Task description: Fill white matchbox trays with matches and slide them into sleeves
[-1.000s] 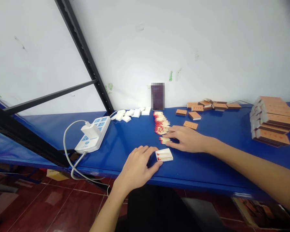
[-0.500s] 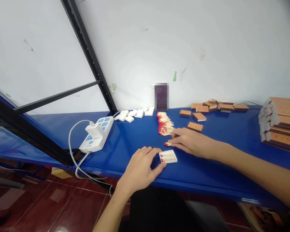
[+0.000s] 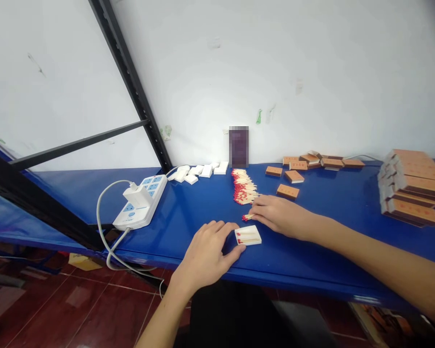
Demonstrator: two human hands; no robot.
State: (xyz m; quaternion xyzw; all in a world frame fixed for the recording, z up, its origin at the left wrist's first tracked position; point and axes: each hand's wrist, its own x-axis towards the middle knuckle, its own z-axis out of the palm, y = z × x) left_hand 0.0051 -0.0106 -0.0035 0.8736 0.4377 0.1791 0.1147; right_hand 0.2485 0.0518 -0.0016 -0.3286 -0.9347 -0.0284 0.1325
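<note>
A small white matchbox tray [image 3: 249, 235] with a few red-tipped matches in it lies near the front edge of the blue table [image 3: 188, 212]. My left hand [image 3: 207, 251] rests beside it, thumb and fingertips holding its left end. My right hand [image 3: 277, 215] lies just behind the tray, fingers pinched on a few matches [image 3: 245, 217] whose red tips stick out to the left. A long heap of loose matches [image 3: 242, 186] lies right behind that hand.
White inner trays [image 3: 199, 171] line the back wall. Orange matchbox sleeves [image 3: 313, 162] are scattered at the back right, and a tall stack of them [image 3: 411, 186] stands far right. A white power strip [image 3: 141, 200] with plug and cable sits left, by a black metal frame [image 3: 130, 92].
My right hand pulled a few matches away from the heap and gathered them into a pinch, drawing closer to the tray. My left hand kept hold of the tray.
</note>
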